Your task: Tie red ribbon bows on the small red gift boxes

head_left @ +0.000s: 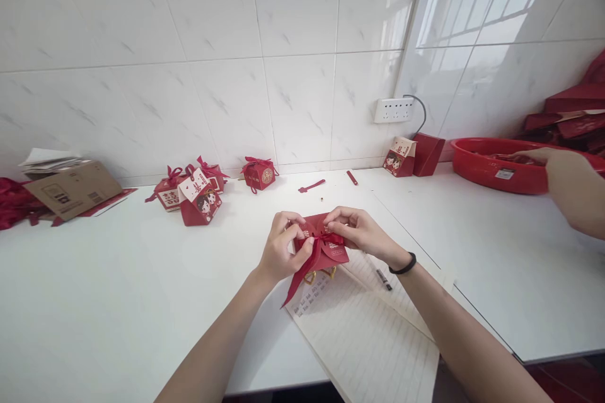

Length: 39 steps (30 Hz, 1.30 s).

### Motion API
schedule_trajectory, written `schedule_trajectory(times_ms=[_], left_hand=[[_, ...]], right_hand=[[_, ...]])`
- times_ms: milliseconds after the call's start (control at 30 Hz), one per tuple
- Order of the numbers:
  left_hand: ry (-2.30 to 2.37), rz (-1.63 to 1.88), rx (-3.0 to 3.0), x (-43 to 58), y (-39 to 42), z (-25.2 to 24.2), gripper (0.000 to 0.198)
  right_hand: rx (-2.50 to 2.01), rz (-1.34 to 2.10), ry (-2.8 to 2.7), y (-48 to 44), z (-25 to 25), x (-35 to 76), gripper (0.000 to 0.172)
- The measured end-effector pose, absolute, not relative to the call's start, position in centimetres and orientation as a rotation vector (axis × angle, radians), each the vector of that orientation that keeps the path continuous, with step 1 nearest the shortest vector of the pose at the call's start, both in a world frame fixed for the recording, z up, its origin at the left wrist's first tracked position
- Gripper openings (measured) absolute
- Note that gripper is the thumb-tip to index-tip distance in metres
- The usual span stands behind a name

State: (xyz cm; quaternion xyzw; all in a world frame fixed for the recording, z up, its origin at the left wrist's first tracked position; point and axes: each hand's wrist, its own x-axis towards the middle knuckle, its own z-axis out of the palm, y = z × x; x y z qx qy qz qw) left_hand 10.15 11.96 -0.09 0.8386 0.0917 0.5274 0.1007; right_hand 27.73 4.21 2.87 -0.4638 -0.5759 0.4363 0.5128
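Note:
A red gift box with petal-like flaps and pale lettering is between my hands, above an open lined notebook. Dark red ribbon is looped into a bow at its middle, one long tail hanging down to the left. My left hand pinches the ribbon on the left side of the bow, thumb near the knot. With fingers closed, my right hand grips the ribbon at the right. Gold heart-shaped pieces show just below the box; how they attach is hidden.
Small red gift boxes stand at the left back, another ribboned box by the wall. Ribbon scraps lie behind my hands. A pen rests on the notebook. Another person's hand reaches into a red basin at right. Cardboard lies left.

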Motion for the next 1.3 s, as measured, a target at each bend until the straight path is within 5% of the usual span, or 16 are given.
schedule_trajectory(times_ms=[700,1300], left_hand=[[0.258,1.546,2.476,10.1,11.9,0.0,0.019],[0.451,1.428,2.332,10.3,12.3,-0.3,0.022]], right_hand=[[-1.127,0.982,-1.43,4.0,3.1,27.9,0.025],[-1.426,0.658,-1.463,4.9,2.4,28.2,0.046]])
